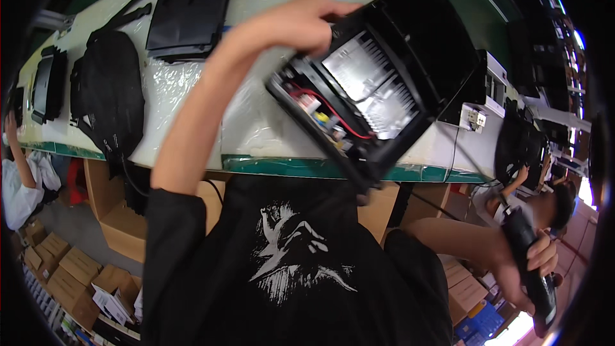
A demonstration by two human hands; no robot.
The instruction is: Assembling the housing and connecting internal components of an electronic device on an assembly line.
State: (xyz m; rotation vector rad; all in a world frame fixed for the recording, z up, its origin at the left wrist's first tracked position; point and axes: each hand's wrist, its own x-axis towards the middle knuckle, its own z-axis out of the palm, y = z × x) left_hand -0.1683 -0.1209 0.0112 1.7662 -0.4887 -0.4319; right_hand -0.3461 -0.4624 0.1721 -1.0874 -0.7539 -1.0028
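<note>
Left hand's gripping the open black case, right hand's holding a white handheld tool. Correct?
Wrong on colour: the handheld tool in the right hand is black, as the head view shows. The left hand is gripping the open black case, as you say.

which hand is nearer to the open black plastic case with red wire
Left. The left hand grips the case at its upper edge; the right hand is apart, lower right, around a black cylindrical tool.

Just right of the gripping left hand (312, 27), a boxy black plastic case (428, 33) shows a silvery, ribbed rectangular panel (371, 83) and a thin, curved red wire (346, 126). Within the right hand (542, 255), the cylindrical driver (526, 250) is black. Below the left grip, a black short-sleeved T-shirt (295, 323) bears a white brushstroke print (282, 253).
</note>
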